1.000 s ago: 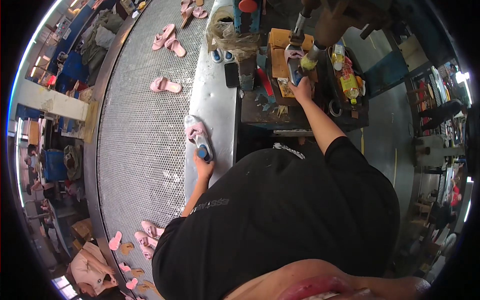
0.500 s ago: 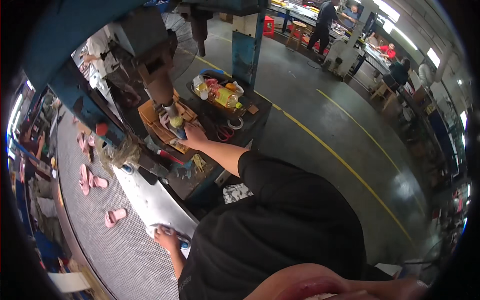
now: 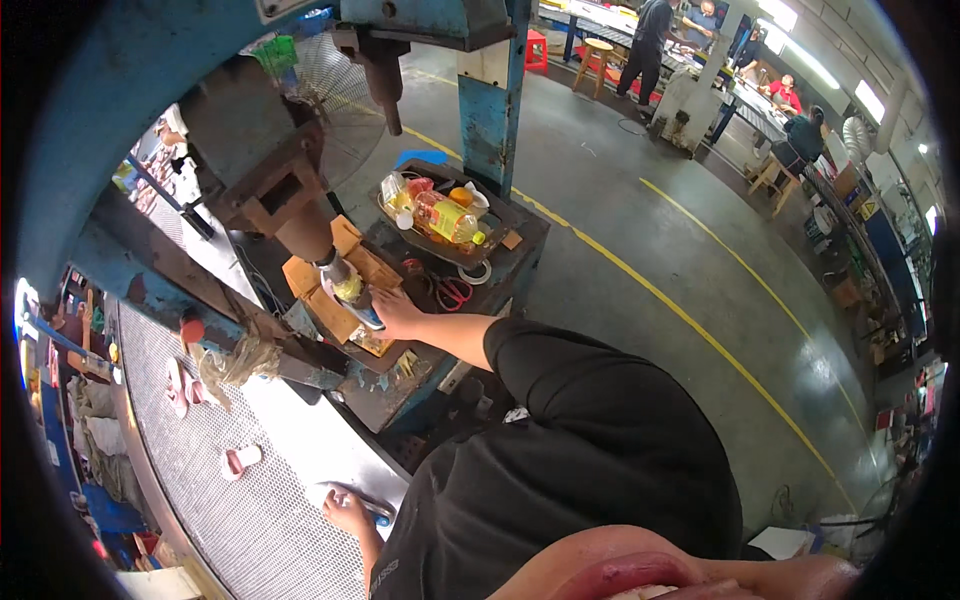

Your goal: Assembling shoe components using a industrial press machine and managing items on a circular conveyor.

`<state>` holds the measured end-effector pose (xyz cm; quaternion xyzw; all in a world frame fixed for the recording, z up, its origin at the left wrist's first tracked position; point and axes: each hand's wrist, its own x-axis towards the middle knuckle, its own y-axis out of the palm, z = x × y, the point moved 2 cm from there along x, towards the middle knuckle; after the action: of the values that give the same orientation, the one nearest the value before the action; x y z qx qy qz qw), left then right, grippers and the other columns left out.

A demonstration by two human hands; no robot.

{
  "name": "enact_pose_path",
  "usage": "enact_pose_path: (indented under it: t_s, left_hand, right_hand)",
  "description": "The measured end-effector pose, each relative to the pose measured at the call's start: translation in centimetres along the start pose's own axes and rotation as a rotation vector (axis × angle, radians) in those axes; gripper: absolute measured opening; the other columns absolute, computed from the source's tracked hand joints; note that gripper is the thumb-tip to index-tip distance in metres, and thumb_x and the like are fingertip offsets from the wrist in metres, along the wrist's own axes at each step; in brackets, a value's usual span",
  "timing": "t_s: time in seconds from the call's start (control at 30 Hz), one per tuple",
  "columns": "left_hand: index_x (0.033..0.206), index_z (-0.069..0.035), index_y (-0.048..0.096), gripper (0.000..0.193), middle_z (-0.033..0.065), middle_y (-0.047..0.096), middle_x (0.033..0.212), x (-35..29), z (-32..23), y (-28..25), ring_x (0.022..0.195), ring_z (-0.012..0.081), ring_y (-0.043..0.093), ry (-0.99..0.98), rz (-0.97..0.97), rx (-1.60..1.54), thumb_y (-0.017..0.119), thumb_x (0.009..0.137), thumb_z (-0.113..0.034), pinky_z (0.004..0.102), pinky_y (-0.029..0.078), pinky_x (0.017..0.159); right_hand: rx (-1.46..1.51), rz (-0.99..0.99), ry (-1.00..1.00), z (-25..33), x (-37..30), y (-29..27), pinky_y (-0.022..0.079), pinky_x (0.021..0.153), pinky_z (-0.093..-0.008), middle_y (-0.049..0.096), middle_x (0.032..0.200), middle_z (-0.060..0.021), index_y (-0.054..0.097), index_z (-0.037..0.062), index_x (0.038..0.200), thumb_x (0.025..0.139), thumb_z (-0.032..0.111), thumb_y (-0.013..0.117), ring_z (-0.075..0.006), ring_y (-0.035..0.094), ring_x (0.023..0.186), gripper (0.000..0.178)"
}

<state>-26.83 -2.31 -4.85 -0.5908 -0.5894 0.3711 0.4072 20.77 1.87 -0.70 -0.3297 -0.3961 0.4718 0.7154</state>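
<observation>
My right hand (image 3: 399,314) reaches out to the machine, its fingers around a blue-edged slipper (image 3: 370,317). The slipper lies tilted under the machine's spindle (image 3: 345,281), whose tip is wrapped in something yellowish; whether they touch I cannot tell. Beneath the spindle stands an open cardboard box (image 3: 347,233). Lower left, my left hand (image 3: 347,511) is closed over another slipper (image 3: 381,519), pale with a blue end, at the edge of the shiny metal ledge (image 3: 288,425). The fingers hide much of both slippers.
Pink slippers (image 3: 240,461) lie on the mesh conveyor (image 3: 235,510) at left. Beyond my right hand are red-handled scissors (image 3: 453,293), a tape roll (image 3: 476,273) and a tray (image 3: 428,245) with a bottle (image 3: 448,219). A blue post (image 3: 489,120) rises behind; people work at far tables.
The view has shifted, so machine and conveyor appear displaced. The slipper in my right hand now shows more of its blue edge below the spindle. My left hand stays on its slipper.
</observation>
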Motion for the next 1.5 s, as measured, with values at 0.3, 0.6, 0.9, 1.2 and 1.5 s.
enact_pose_path:
  t_s: [0.3,0.6,0.9,1.2,1.5]
  left_hand:
    - [0.112,-0.002,0.06,0.045,0.0191,0.056,0.116,0.0,-0.7,0.2,0.109,0.0363,0.049,-0.004,0.028,0.246,0.065,0.07,-0.018,0.0442,0.037,0.098]
    - [0.102,0.005,0.061,0.035,0.0198,0.054,0.11,0.9,-1.1,0.4,0.1,0.035,0.054,-0.081,0.116,0.172,0.066,0.068,-0.003,0.0445,0.046,0.086]
    - [0.093,0.006,0.057,0.025,0.0197,0.052,0.101,1.3,1.8,1.6,0.087,0.0343,0.056,-0.029,0.0,0.073,0.061,0.069,0.001,0.0449,0.047,0.075]
    - [0.102,0.004,0.055,0.033,0.0185,0.051,0.105,1.8,0.4,1.6,0.096,0.0345,0.059,-0.103,0.056,0.17,0.063,0.07,0.003,0.0451,0.05,0.079]
    - [0.101,0.005,0.054,0.032,0.0206,0.052,0.102,1.6,0.9,1.6,0.093,0.0354,0.055,-0.107,0.057,0.105,0.061,0.07,0.001,0.0447,0.046,0.083]
  right_hand:
    - [-0.047,-0.143,-0.15,-0.1,-0.1,-0.8,0.027,0.112,-0.0426,0.043,0.136,-0.0254,0.038,-0.0115,0.129,0.077,0.045,0.067,-0.0349,0.04,0.13,0.082]
    - [0.029,-0.121,-0.137,-0.1,0.3,-1.9,0.027,0.111,-0.0446,0.043,0.136,-0.0214,0.037,-0.0065,0.132,0.077,0.042,0.068,-0.0344,0.039,0.129,0.08]
    - [0.116,-0.045,-0.149,0.5,0.5,-2.4,0.026,0.111,-0.0452,0.036,0.143,-0.0169,0.025,-0.0007,0.14,0.074,0.036,0.072,-0.0311,0.036,0.132,0.089]
    - [0.094,-0.062,-0.117,-0.1,0.1,-2.0,0.024,0.113,-0.0437,0.038,0.142,-0.018,0.028,-0.0016,0.139,0.074,0.036,0.072,-0.032,0.036,0.132,0.087]
    - [0.032,-0.074,-0.108,0.2,0.0,-1.8,0.026,0.113,-0.0415,0.043,0.137,-0.0216,0.038,-0.007,0.131,0.073,0.037,0.073,-0.0325,0.039,0.13,0.08]
